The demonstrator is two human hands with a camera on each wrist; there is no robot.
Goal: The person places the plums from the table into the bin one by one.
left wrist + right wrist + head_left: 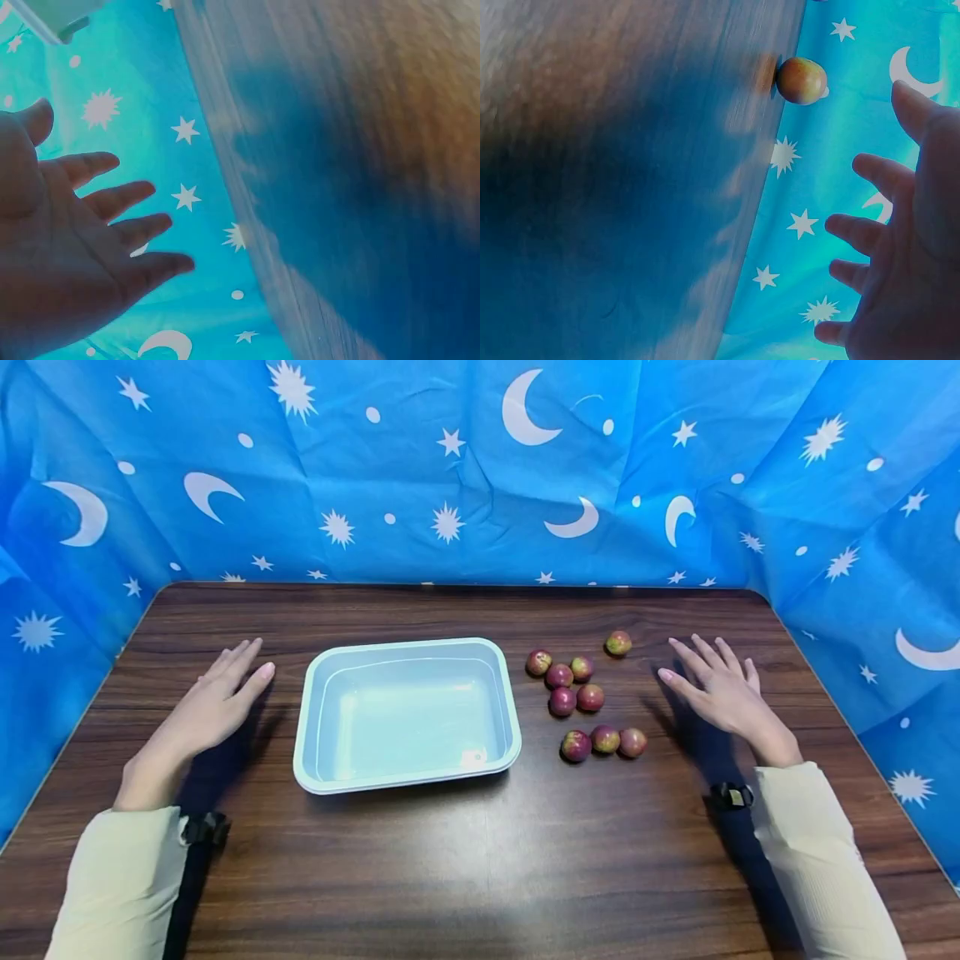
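Observation:
My left hand (213, 706) hovers over the table's left side, fingers stretched out, holding nothing. A pale blue-white plastic basin (408, 714) stands to the right of it, with nothing inside. My right hand (723, 693) is spread above the right side, also holding nothing. Between the basin and that hand lie several red-purple plums (562, 701), some with yellow-green patches. The single plum (618, 643) at the back is nearest to my right hand; in the right wrist view this plum (802, 81) appears beyond the fingertips. Three plums (605, 739) form a row nearer the front.
The dark wood-grain table (480, 860) has rounded back corners. A blue cloth (420, 468) with white moons and stars hangs behind it and down both sides. Black straps (731, 795) circle the wrists, below cream sleeves.

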